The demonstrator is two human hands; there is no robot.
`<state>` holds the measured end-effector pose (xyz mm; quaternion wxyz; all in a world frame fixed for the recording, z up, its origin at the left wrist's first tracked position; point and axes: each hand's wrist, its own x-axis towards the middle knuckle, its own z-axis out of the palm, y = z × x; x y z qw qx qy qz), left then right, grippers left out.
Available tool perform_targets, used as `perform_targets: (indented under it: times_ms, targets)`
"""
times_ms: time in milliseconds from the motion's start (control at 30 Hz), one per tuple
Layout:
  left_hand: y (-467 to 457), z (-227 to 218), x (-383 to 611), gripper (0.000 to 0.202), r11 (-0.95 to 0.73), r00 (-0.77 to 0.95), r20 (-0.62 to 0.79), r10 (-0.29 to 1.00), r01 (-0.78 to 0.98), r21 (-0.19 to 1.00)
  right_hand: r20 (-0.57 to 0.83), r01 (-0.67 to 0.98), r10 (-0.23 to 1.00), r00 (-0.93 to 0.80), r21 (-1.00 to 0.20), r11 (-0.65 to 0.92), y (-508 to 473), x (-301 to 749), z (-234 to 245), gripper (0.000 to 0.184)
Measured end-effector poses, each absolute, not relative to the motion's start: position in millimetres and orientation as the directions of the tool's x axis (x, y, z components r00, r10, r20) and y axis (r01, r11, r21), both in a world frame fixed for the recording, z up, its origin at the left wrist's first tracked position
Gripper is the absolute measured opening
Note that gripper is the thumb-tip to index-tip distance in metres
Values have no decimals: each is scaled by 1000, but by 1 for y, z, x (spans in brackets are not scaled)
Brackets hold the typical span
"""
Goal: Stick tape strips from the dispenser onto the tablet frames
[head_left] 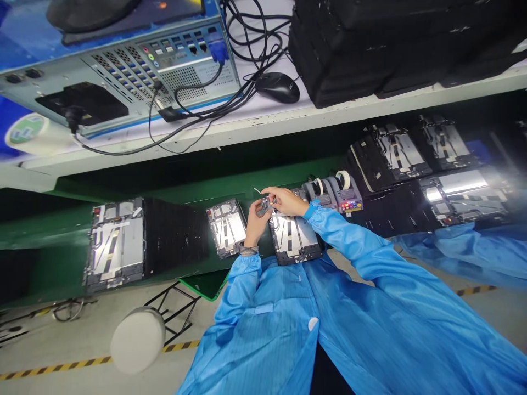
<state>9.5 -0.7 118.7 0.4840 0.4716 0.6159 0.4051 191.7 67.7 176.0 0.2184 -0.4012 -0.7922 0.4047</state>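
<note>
Green conveyor belt runs left to right under a white shelf. Shelf load: a desktop computer case with its rear ports toward the camera, a black mouse just right of it, loose black cables between them and behind, and a stack of black padded cases at far right.

Both hands are together, low over the belt's far side, fingers closed on a small dark component; its exact type is too small to tell. The left hand supports it from below and the right hand pinches it from above. A thin pale strip projects just beyond the right fingertips. The component is directly above an opened tablet with a metal back, which lies on the belt, near the person's chest.

Second opened tablet sits just left of the hands; a third lies farther left, beside a black sheet. Two tape dispensers stand just right of the hands, the nearer showing red lights. More opened tablets lie on a black mat at right.

Person wears a blue smock. Below, on a grey floor with yellow-and-black tape, stands a round white stool.
</note>
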Motion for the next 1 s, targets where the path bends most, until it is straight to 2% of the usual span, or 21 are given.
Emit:
perform_targets:
  times_ms: [200, 333, 400, 467, 533, 633, 733, 1000]
  targets:
    - [4, 115, 16, 56, 240, -161, -202, 966, 270, 933, -37, 518, 824, -565, -794, 319, 64, 196, 173, 66]
    - [7, 120, 17, 57, 270, -149, -240, 959, 234, 934, -2, 463, 899, -438, -858, 224, 50, 202, 183, 57]
    - [8, 121, 18, 59, 295, -132, -274, 953, 182, 938, -18, 306, 953, -304, -949, 79, 36, 206, 191, 49]
    - [8, 121, 18, 61, 307, -112, -294, 949, 132, 942, -144, 19, 963, -228, -989, -143, 17, 210, 198, 43]
    - [7, 120, 18, 62, 299, -93, -291, 952, 89, 950, -301, -274, 918, -260, -888, -369, -4, 211, 201, 43]
    - [6, 120, 18, 63, 281, -65, -278, 958, 45, 959, -426, -494, 837, -343, -676, -546, -30, 205, 198, 44]
    - [6, 123, 17, 63, 257, -35, -256, 966, 30, 966, -433, -552, 829, -354, -619, -559, -41, 192, 190, 46]
    - [5, 133, 17, 64, 172, -8, -172, 985, 129, 977, -384, -586, 857, -343, -625, -515, -42, 178, 185, 49]
